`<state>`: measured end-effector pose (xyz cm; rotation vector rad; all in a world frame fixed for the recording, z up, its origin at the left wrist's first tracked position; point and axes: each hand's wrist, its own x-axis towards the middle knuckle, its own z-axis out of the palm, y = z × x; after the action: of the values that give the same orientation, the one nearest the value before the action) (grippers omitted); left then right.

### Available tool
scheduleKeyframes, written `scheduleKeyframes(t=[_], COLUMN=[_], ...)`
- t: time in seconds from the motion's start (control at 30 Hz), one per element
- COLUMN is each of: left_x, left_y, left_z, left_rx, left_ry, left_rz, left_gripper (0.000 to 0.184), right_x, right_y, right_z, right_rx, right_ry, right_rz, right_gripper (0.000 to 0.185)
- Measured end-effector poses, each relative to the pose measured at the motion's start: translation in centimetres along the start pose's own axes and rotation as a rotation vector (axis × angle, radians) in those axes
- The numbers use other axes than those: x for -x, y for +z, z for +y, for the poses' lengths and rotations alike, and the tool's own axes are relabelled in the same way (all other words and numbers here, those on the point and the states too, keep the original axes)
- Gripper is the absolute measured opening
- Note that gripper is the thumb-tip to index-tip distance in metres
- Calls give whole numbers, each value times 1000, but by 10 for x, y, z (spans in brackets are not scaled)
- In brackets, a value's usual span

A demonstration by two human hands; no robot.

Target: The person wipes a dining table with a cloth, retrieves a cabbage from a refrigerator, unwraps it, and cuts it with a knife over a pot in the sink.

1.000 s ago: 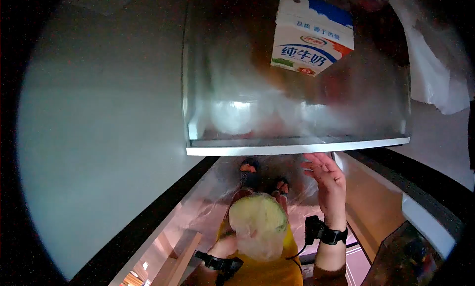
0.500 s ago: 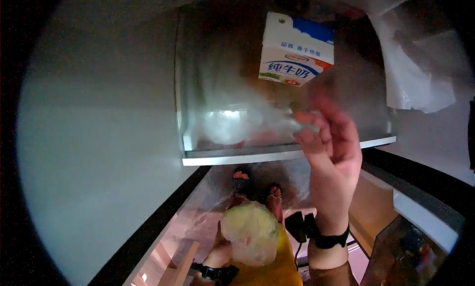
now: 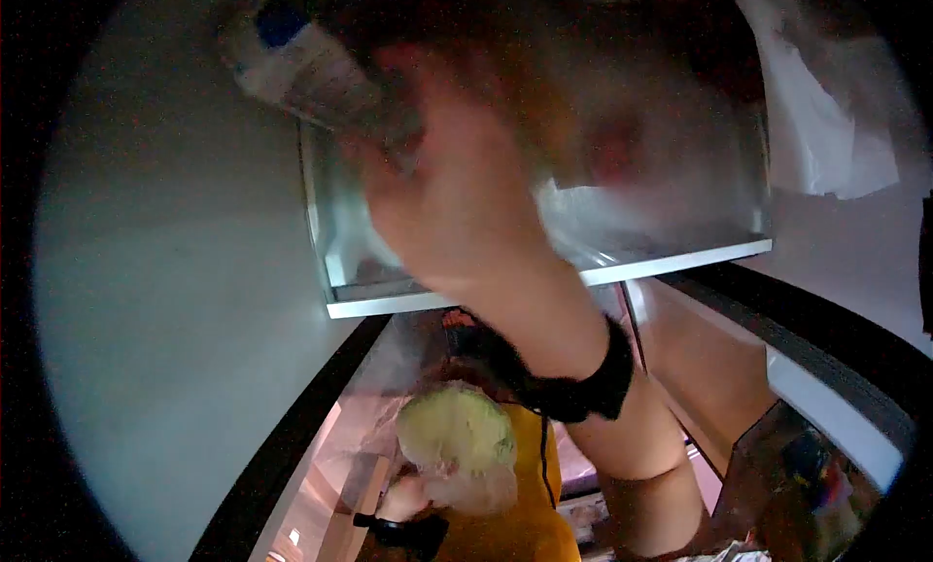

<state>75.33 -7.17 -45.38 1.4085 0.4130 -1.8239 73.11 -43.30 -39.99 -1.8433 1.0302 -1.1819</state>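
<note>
My right hand (image 3: 452,183) reaches over the glass shelf of a fridge, blurred by motion. Its fingers are closed on a milk carton (image 3: 311,81), white with a blue patch, tilted at the upper left near the side wall. The hand covers the carton's near end. Lower down, my left hand (image 3: 403,499) grips a clear plastic bag holding a round, pale green vegetable (image 3: 457,426) that looks like a cabbage half. That bag hangs in front of my yellow clothing, below the shelf.
The shelf's white front edge (image 3: 680,261) runs across the middle. A white plastic bag (image 3: 826,134) hangs at the right. Smooth fridge wall (image 3: 175,270) rises on the left. Open door shelving (image 3: 826,416) with dark, unclear contents is at the lower right.
My right hand has taken hold of the milk carton and carried it left across the shelf. My left hand still holds the bagged vegetable, which appears slightly farther left.
</note>
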Motion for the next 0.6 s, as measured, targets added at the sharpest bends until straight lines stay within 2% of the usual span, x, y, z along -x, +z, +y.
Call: scheduleKeyframes(t=[0.17,0.4,0.5,0.57,0.6], left_x=[4,-6,-16,-21,-21], left_y=[-4,-8,-9,-6,-5], left_z=[8,-2,-7,-8,-9], left_rx=[-17,-7,6,8,6], left_ry=[-8,13,18,20,21], left_rz=[1,6,-2,-10,-11], left_gripper=[71,72,72,72,72], right_x=[-18,-20,-20,-28,-34], right_y=[-30,-37,-41,-62,-71], right_z=[22,44,32,30,32], right_rx=[367,509,363,119,35], right_ry=[-153,-282,-122,128,213], right_rz=[77,146,55,-128,-183], right_gripper=[44,47,50,59,58])
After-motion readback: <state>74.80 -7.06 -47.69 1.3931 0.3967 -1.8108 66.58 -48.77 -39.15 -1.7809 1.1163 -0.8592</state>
